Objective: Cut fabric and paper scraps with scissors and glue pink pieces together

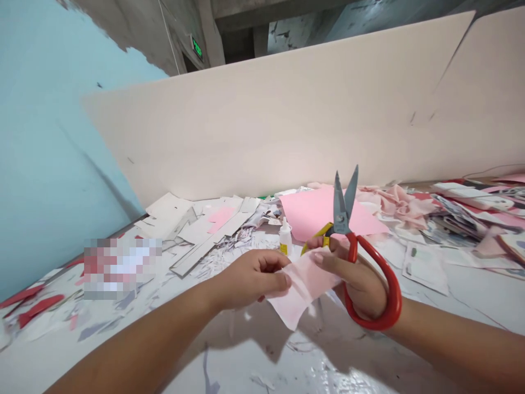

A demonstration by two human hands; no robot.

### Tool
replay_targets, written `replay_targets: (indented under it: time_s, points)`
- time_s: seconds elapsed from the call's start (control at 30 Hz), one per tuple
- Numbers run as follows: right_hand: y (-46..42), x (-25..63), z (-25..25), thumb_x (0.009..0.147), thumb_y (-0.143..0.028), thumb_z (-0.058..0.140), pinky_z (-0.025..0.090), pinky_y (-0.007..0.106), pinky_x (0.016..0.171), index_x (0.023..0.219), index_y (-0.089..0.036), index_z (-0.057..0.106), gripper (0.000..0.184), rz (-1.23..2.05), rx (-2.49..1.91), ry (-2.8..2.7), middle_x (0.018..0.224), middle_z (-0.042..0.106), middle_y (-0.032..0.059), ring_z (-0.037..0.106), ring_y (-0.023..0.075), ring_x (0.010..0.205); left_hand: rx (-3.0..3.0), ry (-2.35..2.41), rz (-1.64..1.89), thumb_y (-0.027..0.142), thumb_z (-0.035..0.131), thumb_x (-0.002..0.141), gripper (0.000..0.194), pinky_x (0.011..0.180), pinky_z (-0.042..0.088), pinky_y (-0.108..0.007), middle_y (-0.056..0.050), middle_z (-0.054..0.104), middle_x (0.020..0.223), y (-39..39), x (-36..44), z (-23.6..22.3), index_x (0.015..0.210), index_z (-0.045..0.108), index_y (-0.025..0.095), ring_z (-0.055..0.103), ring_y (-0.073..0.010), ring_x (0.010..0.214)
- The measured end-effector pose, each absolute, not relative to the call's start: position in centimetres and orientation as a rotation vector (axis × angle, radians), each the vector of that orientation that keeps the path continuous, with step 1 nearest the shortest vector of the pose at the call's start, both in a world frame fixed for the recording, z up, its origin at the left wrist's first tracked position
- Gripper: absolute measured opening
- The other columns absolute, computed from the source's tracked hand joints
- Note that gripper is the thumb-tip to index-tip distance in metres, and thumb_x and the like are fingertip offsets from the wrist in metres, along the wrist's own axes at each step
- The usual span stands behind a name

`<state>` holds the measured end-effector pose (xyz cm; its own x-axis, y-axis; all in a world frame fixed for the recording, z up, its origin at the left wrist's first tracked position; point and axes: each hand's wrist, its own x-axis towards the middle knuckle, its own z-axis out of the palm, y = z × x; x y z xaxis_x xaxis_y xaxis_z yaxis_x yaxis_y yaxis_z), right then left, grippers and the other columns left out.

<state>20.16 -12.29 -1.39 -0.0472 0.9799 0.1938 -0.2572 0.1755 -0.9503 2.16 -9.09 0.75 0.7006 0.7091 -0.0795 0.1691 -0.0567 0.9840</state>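
My left hand pinches the left edge of a small piece of pale pink paper between thumb and fingers. The paper is creased and hangs over the table. On its right side, my right hand grips the same paper under its thumb. Scissors with red handles also hang on my right hand, a handle loop around it, their blades parted and pointing up. A yellow and black part shows by those fingers; whether it belongs to the scissors I cannot tell. Just behind the paper stands a small white glue bottle.
A large pink sheet lies behind the bottle. White card strips and paper scraps cover the left of the table, with red pieces at its far left. Crumpled pink material lies on the right. A pale board closes off the back.
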Motion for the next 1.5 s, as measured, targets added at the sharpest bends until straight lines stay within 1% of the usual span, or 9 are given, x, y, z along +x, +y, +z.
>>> replay_targets:
  time_s: [0.2, 0.33, 0.57, 0.73, 0.97, 1.17, 1.23, 1.33, 1.5]
  points:
    - [-11.5, 20.9, -1.5, 0.061, -0.032, 0.061, 0.032, 0.026, 0.048, 0.089, -0.021, 0.049, 0.032, 0.947, -1.204, -1.199, 0.069, 0.045, -0.003, 0.04, 0.0115, 0.053, 1.395, 0.795, 0.593, 0.032, 0.06, 0.07, 0.02, 0.045, 0.033, -0.016, 0.003, 0.052, 0.064, -7.7, 1.5, 0.4, 0.085, 0.059, 0.018, 0.047, -0.0055, 0.051]
    - [-10.8, 21.1, -2.2, 0.062, -0.036, 0.058, 0.035, 0.029, 0.053, 0.09, -0.021, 0.047, 0.034, 0.845, -1.235, -1.162, 0.07, 0.044, -0.0022, 0.044, 0.0141, 0.06, 1.39, 0.681, 0.525, 0.04, 0.064, 0.067, 0.035, 0.05, 0.038, -0.019, -0.003, 0.061, 0.073, -7.2, 1.7, -0.5, 0.092, 0.056, 0.017, 0.061, -0.0134, 0.064]
    - [-10.2, 21.8, -2.3, 0.063, -0.032, 0.058, 0.039, 0.032, 0.059, 0.088, -0.02, 0.048, 0.029, 0.6, -1.406, -1.269, 0.069, 0.047, -0.0023, 0.049, 0.0163, 0.062, 1.543, 0.87, 0.749, 0.034, 0.063, 0.07, 0.022, 0.048, 0.04, -0.02, 0.001, 0.058, 0.065, -7.1, 2.2, -1.2, 0.077, 0.053, 0.015, 0.062, -0.013, 0.053]
    - [-10.4, 21.4, -2.2, 0.064, -0.029, 0.057, 0.04, 0.031, 0.06, 0.085, -0.02, 0.047, 0.025, 0.63, -1.372, -1.275, 0.064, 0.048, -0.0035, 0.049, 0.015, 0.059, 1.595, 0.873, 0.849, 0.032, 0.06, 0.072, 0.019, 0.049, 0.041, -0.02, 0.002, 0.055, 0.064, -6.8, 1.9, -1.1, 0.076, 0.055, 0.015, 0.06, -0.0104, 0.052]
    - [-10.8, 21.3, -2.6, 0.062, -0.017, 0.056, 0.04, 0.025, 0.052, 0.083, -0.02, 0.048, 0.023, 1.048, -1.275, -1.389, 0.07, 0.047, -0.0042, 0.05, 0.0117, 0.057, 1.447, 0.821, 0.967, 0.035, 0.063, 0.069, 0.021, 0.051, 0.042, -0.021, 0.004, 0.051, 0.06, -6.2, 1.3, -0.9, 0.071, 0.054, 0.016, 0.054, -0.0082, 0.05]
    - [-11.5, 20.1, -2.4, 0.063, -0.02, 0.055, 0.042, 0.026, 0.051, 0.08, -0.02, 0.045, 0.02, 1.124, -1.107, -1.287, 0.06, 0.046, -0.006, 0.049, 0.0118, 0.051, 1.316, 0.532, 0.852, 0.06, 0.055, 0.067, 0.053, 0.053, 0.046, -0.024, -0.006, 0.063, 0.077, -6.8, 1.8, -1.4, 0.099, 0.055, 0.017, 0.061, -0.016, 0.066]
    - [-11.6, 19.6, -2.7, 0.063, -0.022, 0.055, 0.042, 0.027, 0.051, 0.078, -0.02, 0.044, 0.018, 1.094, -1.087, -1.222, 0.058, 0.046, -0.0053, 0.049, 0.0122, 0.051, 1.331, 0.551, 0.724, 0.055, 0.063, 0.063, 0.055, 0.055, 0.046, -0.025, -0.008, 0.065, 0.082, -7.3, 2.5, -2.0, 0.102, 0.054, 0.017, 0.062, -0.0183, 0.071]
    - [-11.8, 19.1, -3.2, 0.064, -0.024, 0.054, 0.043, 0.028, 0.053, 0.077, -0.02, 0.046, 0.016, 1.025, -1.137, -1.188, 0.063, 0.05, -0.0023, 0.05, 0.0139, 0.055, 1.368, 0.708, 0.709, 0.038, 0.07, 0.063, 0.042, 0.052, 0.043, -0.021, -0.006, 0.064, 0.076, -8.4, 3.6, -2.7, 0.095, 0.056, 0.016, 0.061, -0.0146, 0.064]
    - [-12.6, 19.0, -3.8, 0.067, -0.022, 0.051, 0.045, 0.03, 0.058, 0.075, -0.02, 0.048, 0.008, 0.843, -1.217, -1.245, 0.069, 0.052, 0.0011, 0.054, 0.0176, 0.065, 1.315, 0.86, 0.848, 0.025, 0.064, 0.069, 0.019, 0.05, 0.041, -0.02, 0.0, 0.059, 0.069, -9.9, 4.6, -2.4, 0.083, 0.058, 0.016, 0.054, -0.008, 0.054]
